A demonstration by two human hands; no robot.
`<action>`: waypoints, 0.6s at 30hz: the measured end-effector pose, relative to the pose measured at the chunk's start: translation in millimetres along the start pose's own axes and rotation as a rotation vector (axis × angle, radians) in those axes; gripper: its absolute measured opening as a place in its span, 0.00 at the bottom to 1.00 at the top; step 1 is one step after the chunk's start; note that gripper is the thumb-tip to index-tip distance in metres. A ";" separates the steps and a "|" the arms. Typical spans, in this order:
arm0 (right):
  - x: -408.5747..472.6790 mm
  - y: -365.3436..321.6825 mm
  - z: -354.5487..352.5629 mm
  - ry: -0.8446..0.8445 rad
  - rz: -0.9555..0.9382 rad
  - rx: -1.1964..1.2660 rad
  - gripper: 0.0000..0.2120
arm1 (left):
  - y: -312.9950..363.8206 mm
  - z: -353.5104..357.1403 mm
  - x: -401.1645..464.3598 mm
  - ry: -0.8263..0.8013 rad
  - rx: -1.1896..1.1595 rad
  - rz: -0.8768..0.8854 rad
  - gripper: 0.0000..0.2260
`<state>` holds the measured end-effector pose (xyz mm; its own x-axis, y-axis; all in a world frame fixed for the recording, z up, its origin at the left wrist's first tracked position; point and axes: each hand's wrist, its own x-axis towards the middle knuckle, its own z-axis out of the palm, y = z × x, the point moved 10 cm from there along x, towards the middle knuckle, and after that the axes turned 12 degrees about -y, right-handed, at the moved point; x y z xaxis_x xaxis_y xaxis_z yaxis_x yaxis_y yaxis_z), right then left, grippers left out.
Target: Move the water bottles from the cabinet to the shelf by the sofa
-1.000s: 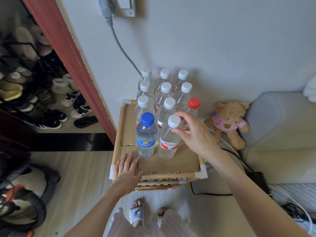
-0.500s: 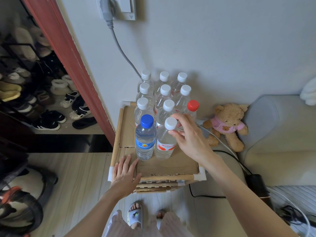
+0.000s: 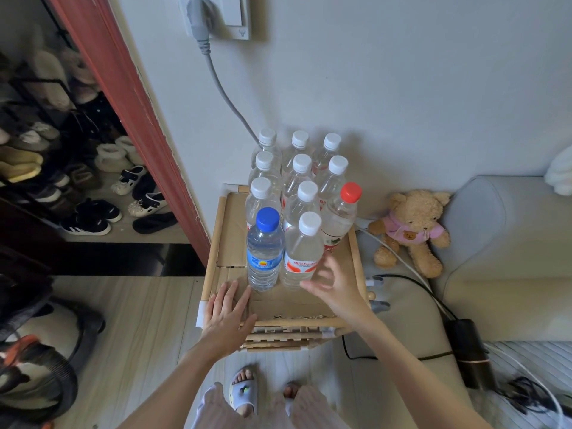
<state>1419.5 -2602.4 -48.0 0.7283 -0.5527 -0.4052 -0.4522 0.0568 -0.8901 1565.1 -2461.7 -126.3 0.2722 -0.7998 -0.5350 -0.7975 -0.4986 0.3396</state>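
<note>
Several clear water bottles stand upright on a wooden shelf lined with cardboard, against the wall. In the front row are a blue-capped bottle and a white-capped bottle with a red label; a red-capped bottle stands behind on the right, white-capped ones further back. My left hand lies flat on the shelf's front left corner. My right hand hovers just right of the white-capped front bottle, fingers spread, holding nothing.
A grey sofa with a teddy bear is to the right. Cables and a dark adapter lie on the floor beside it. A red door frame and shoe racks are left. A plug cord hangs behind the bottles.
My right hand let go of the white cap of the front bottle and drew back down and toward me. The left hand stayed on the shelf.
</note>
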 end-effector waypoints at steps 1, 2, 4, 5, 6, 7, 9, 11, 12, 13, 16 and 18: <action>3.6 17.6 6.6 -0.022 0.088 -0.058 0.35 | 0.0 0.0 0.3 0.002 0.003 0.002 0.39; 6.5 30.8 10.8 -0.024 0.153 -0.089 0.36 | 0.2 0.0 0.6 0.003 0.007 0.002 0.39; 12.5 41.9 16.7 -0.003 0.192 -0.068 0.34 | -0.5 0.7 0.8 -0.002 0.015 -0.002 0.38; 14.6 40.9 17.9 0.020 0.186 -0.062 0.31 | -0.5 0.7 0.6 -0.005 0.018 -0.001 0.38; 15.3 37.0 17.9 0.050 0.174 -0.070 0.28 | 0.1 0.3 0.2 -0.001 0.016 0.004 0.38; 16.0 33.9 16.9 0.084 0.160 -0.085 0.24 | 0.3 -0.1 0.3 0.005 0.009 0.009 0.38; 16.0 29.3 15.2 0.131 0.132 -0.096 0.21 | 0.2 -0.2 1.1 0.007 -0.008 0.000 0.38; 17.5 31.3 15.0 0.144 0.120 -0.077 0.20 | -0.6 -0.6 2.7 0.007 -0.021 -0.030 0.38; 17.4 31.9 15.7 0.140 0.127 -0.073 0.20 | -0.7 -0.3 3.8 0.007 -0.019 -0.045 0.37; 17.3 31.6 16.1 0.137 0.128 -0.075 0.20 | -0.4 -0.3 4.5 0.011 -0.022 -0.055 0.37; 18.5 30.5 15.3 0.142 0.115 -0.065 0.21 | -0.8 0.5 4.9 0.019 -0.021 -0.069 0.37; 18.7 30.5 14.8 0.148 0.108 -0.058 0.22 | -1.4 0.0 3.3 0.020 -0.025 -0.075 0.37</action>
<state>1427.0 -2598.7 -85.8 0.5917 -0.6627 -0.4590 -0.5560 0.0768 -0.8276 1567.1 -2463.6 -128.5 0.3422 -0.7662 -0.5439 -0.7606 -0.5657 0.3184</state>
